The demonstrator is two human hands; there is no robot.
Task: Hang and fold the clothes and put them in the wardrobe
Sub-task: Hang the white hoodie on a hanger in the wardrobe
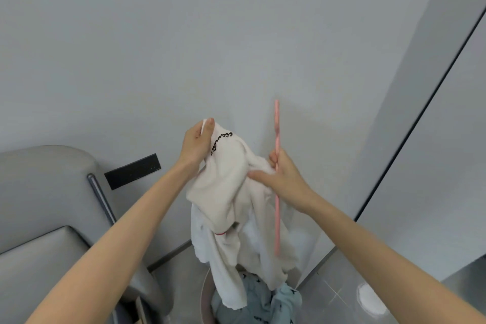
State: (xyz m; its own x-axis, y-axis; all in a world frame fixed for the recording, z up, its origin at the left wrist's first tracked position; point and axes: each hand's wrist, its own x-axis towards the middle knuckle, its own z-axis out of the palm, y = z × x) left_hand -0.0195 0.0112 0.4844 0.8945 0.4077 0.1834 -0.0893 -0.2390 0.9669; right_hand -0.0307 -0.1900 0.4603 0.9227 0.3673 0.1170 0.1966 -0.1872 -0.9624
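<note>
A cream-white garment [231, 192] with black script lettering hangs bunched in mid-air in front of me. My left hand [197, 143] pinches its upper edge, thumb on top. My right hand [282, 179] grips a pink hanger [277, 218], seen edge-on as a thin upright bar, and its thumb presses on the fabric. The garment's lower part drapes down toward a round laundry basket [206, 294] that holds a light blue patterned garment [265, 305].
A grey padded headboard and bed [39, 205] fill the left side, with a black wall panel [132, 171] beside them. A grey wall stands ahead. A wardrobe door with a dark edge [420, 118] is on the right. Grey tiled floor [342, 292] lies below.
</note>
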